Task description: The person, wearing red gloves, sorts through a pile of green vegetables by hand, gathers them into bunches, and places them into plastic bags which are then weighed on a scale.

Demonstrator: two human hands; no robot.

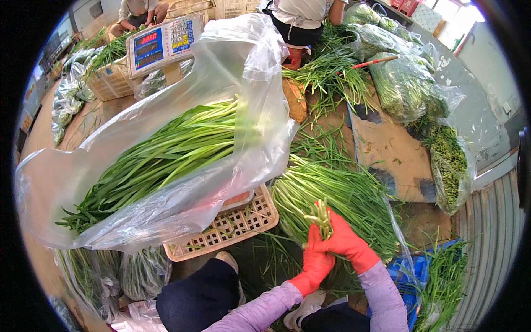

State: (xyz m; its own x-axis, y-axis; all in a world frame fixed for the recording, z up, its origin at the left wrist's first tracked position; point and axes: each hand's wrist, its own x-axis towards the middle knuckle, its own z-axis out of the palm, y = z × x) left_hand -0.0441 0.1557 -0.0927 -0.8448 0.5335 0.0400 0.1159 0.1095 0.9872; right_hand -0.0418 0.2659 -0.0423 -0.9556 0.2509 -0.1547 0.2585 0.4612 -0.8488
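Note:
Both of my hands wear red rubber gloves and meet in front of me, low and right of centre. My right hand (349, 239) is closed round a small bunch of garlic chives (321, 217), its pale cut ends pointing up. Pressed against the same bunch from the left and below is my left hand (315, 270), its fingers closed and partly hidden. Just beyond them lies a big heap of chives (337, 191). To the left, an opened clear plastic bag (260, 157) holds more chives (171, 149) on top of a beige plastic crate (250, 218).
A scale display (164, 44) stands behind the bag. Filled bags of greens (406, 88) line the right wall. A blue crate (406, 288) with loose chives sits at my right. Bagged chives (146, 274) stand at lower left. Two other people (301, 19) are at the back.

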